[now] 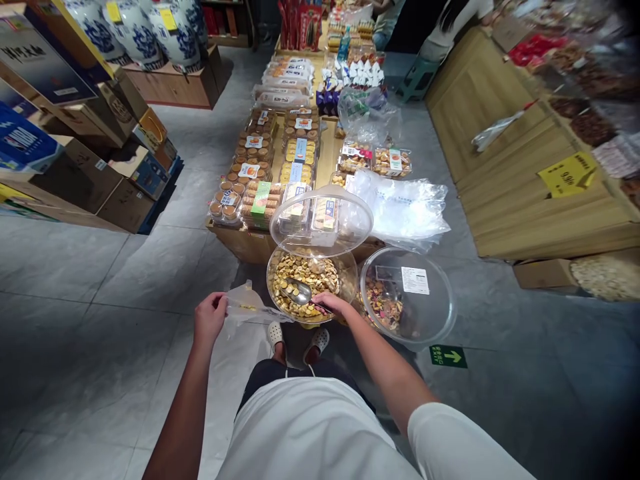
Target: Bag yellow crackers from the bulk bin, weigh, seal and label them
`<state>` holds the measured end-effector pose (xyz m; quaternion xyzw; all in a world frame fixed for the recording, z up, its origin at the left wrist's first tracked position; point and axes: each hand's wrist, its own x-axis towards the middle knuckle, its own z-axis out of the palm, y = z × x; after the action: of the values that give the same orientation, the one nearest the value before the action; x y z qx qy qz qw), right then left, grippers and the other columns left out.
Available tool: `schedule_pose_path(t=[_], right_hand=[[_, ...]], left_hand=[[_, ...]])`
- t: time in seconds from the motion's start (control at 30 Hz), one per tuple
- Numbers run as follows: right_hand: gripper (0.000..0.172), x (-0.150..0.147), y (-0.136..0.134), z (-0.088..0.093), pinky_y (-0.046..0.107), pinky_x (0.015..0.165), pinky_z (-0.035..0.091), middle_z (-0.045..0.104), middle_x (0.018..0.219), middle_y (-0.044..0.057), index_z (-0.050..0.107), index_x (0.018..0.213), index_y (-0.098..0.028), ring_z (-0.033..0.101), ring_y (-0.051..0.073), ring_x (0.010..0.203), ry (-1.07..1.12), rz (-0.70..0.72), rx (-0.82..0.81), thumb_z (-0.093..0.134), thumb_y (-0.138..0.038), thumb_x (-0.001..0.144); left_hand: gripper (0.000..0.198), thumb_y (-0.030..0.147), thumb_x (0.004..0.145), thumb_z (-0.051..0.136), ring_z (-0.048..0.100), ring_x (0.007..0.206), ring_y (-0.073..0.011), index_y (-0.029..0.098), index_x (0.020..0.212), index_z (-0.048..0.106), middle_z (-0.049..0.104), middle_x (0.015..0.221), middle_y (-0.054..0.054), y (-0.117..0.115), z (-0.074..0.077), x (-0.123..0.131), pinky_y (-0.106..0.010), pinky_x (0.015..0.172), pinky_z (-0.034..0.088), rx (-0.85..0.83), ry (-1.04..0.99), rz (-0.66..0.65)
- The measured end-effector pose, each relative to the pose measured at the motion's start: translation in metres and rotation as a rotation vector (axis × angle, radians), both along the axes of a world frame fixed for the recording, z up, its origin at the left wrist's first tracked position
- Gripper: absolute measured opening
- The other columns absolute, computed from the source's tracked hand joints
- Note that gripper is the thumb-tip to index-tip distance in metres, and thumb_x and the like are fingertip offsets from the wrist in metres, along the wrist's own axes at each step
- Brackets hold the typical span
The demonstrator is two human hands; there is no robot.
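My right hand [330, 304] is closed round the dark handle of a metal scoop [299, 292], which rests over small golden biscuits [315, 270] and carries a few of them. These biscuits fill a round clear tub [351, 283], whose transparent lid [323, 243] stands tilted open at its far side. To the left, my left hand [210, 319] pinches the edge of a thin clear plastic bag [245, 308]. The bag hangs beside the tub, its far end close to the rim. How wide its mouth gapes, I cannot tell.
A second round tub [453, 303] with a lid stands on the right. Behind are a stack of plastic bags [400, 207] and packaged biscuits [260, 200] on a wooden table [327, 143]. Cartons [95, 167] stand left, a wooden counter [465, 140] right. Two people are at the back.
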<state>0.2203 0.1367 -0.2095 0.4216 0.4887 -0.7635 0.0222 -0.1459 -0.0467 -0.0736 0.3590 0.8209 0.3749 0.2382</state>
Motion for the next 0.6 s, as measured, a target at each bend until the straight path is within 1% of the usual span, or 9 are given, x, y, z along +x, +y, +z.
schedule_pose_path(t=[0.13,0.2,0.27,0.33,0.4,0.43,0.53,0.6], right_hand=[[0.032,0.020,-0.007,0.029,0.019,0.046,0.033,0.054,0.057,-0.005,0.058,0.069,-0.017,0.041,0.008,0.046,0.057,-0.084,0.053,0.068,-0.043,0.083],[0.035,0.030,-0.015,0.042,0.020,0.045,0.032,0.054,0.057,-0.005,0.057,0.069,-0.018,0.040,0.008,0.045,0.104,-0.126,0.070,0.069,-0.047,0.083],[0.036,0.039,-0.024,0.051,0.020,0.044,0.031,0.054,0.057,-0.005,0.057,0.069,-0.018,0.039,0.007,0.044,0.155,-0.168,0.063,0.070,-0.049,0.083],[0.036,0.045,-0.033,0.056,0.021,0.043,0.031,0.054,0.058,-0.005,0.057,0.071,-0.018,0.037,0.007,0.043,0.185,-0.212,0.029,0.072,-0.049,0.081],[0.035,0.047,-0.041,0.059,0.020,0.041,0.030,0.054,0.059,-0.005,0.057,0.072,-0.019,0.036,0.007,0.043,0.198,-0.249,0.004,0.073,-0.049,0.080],[0.035,0.048,-0.044,0.060,0.020,0.041,0.030,0.054,0.059,-0.005,0.057,0.072,-0.019,0.036,0.007,0.043,0.202,-0.263,0.000,0.074,-0.048,0.080],[0.035,0.045,-0.049,0.068,0.020,0.040,0.028,0.054,0.060,-0.005,0.057,0.072,-0.019,0.037,0.007,0.043,0.202,-0.273,0.001,0.073,-0.048,0.080],[0.034,0.042,-0.050,0.076,0.021,0.039,0.027,0.055,0.060,-0.004,0.057,0.073,-0.019,0.037,0.007,0.043,0.204,-0.255,0.013,0.072,-0.048,0.081]], left_hand=[[0.028,0.046,0.086,0.060,0.063,0.061,-0.0173,0.021,0.086,0.072,0.068,0.070,-0.001,0.009,0.007,0.007,-0.025,0.060,0.047,-0.020,0.085,-0.025],[0.027,0.047,0.087,0.060,0.062,0.063,-0.0178,0.022,0.083,0.068,0.066,0.069,0.000,0.015,0.010,0.012,-0.025,0.061,0.045,-0.015,0.110,-0.059],[0.022,0.045,0.088,0.060,0.061,0.064,-0.0180,0.022,0.089,0.064,0.065,0.072,0.000,0.020,0.014,0.017,-0.025,0.062,0.043,-0.005,0.156,-0.097],[0.017,0.038,0.090,0.057,0.059,0.065,-0.0182,0.024,0.098,0.058,0.063,0.076,0.001,0.024,0.017,0.022,-0.025,0.062,0.040,-0.013,0.225,-0.151],[0.012,0.029,0.091,0.051,0.058,0.068,-0.0188,0.025,0.102,0.055,0.062,0.080,0.000,0.028,0.020,0.025,-0.026,0.064,0.039,-0.029,0.279,-0.254],[0.012,0.024,0.090,0.048,0.058,0.070,-0.0193,0.025,0.100,0.055,0.062,0.082,-0.001,0.031,0.020,0.026,-0.026,0.065,0.039,-0.034,0.294,-0.326],[0.018,0.016,0.086,0.044,0.061,0.081,-0.0210,0.024,0.087,0.060,0.062,0.087,-0.004,0.039,0.020,0.029,-0.029,0.073,0.042,-0.026,0.321,-0.523],[0.023,0.017,0.086,0.043,0.062,0.087,-0.0223,0.023,0.082,0.065,0.063,0.089,-0.006,0.045,0.018,0.032,-0.031,0.079,0.044,-0.008,0.331,-0.566]])
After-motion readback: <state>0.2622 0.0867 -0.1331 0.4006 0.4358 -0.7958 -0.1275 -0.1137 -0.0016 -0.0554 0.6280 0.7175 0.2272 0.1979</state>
